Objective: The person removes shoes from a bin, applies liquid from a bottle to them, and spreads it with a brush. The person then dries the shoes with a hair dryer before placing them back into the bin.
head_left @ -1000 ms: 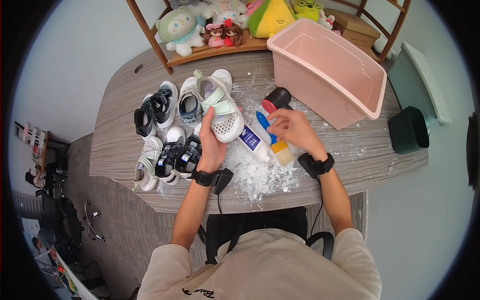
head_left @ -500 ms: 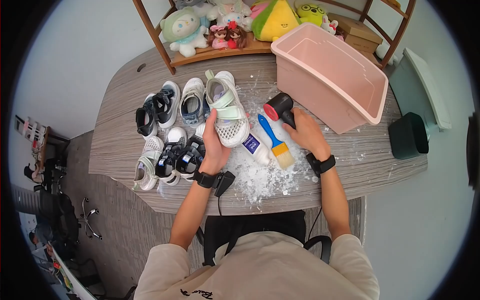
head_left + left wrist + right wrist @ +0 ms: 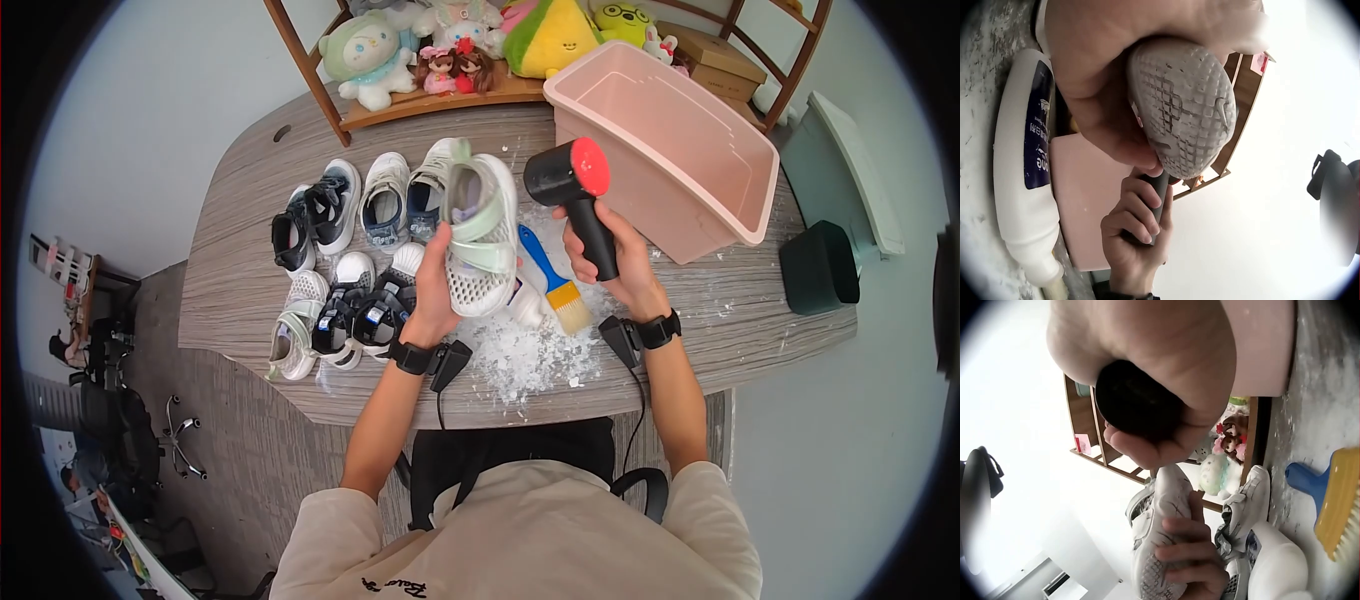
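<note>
My left hand grips a white and pale-green children's shoe above the table, its opening facing up in the head view. The textured sole shows in the left wrist view, my fingers wrapped round the shoe's side. In my right hand is a black hair dryer, held by its handle, with its round red end turned up and its barrel level with the shoe, a small gap apart. Below them lie a white bottle with a dark blue label and a blue-handled brush with pale bristles.
Several shoes stand in two rows at the left. White flakes cover the table's front middle. A pink bin stands at the back right, with a dark green container beyond it. Behind, a wooden shelf bears plush toys.
My right hand has gone from over the brush to the hair dryer, gripped its handle and lifted it off the table. My left hand has brought the shoe slightly right and turned it more upright.
</note>
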`<state>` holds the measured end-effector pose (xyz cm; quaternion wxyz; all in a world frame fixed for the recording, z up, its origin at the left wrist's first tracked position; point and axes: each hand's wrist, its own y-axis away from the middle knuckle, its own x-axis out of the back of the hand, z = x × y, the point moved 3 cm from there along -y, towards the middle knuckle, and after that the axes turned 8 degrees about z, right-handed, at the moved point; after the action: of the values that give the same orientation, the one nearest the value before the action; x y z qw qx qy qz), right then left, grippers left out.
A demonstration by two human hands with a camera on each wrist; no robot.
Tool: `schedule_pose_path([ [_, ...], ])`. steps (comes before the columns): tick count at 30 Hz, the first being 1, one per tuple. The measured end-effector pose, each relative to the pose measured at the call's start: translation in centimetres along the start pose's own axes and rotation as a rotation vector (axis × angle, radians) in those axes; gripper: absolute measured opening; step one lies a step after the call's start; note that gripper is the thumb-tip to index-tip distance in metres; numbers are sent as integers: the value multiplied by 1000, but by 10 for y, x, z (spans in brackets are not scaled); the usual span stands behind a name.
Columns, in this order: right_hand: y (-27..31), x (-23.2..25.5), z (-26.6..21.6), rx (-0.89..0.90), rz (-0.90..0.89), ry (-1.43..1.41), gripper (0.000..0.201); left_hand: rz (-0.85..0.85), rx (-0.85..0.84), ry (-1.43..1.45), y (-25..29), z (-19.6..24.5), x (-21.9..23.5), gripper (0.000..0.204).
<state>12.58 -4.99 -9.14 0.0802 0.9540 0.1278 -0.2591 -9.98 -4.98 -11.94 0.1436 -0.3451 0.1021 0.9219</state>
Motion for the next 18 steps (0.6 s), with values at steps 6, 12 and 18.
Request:
schedule_pose_path([
  [6,3,-5,-3,40,-52,-176,60,-22,134,-97,4,-12,1,72],
  [12,1,-1,-1,27,-81,-173,60,-4,146,-113,3,-12,3,67],
  [18,4,-8,8,-37,-150,-88,59,84,22,-53,2,-2,-4,59],
])
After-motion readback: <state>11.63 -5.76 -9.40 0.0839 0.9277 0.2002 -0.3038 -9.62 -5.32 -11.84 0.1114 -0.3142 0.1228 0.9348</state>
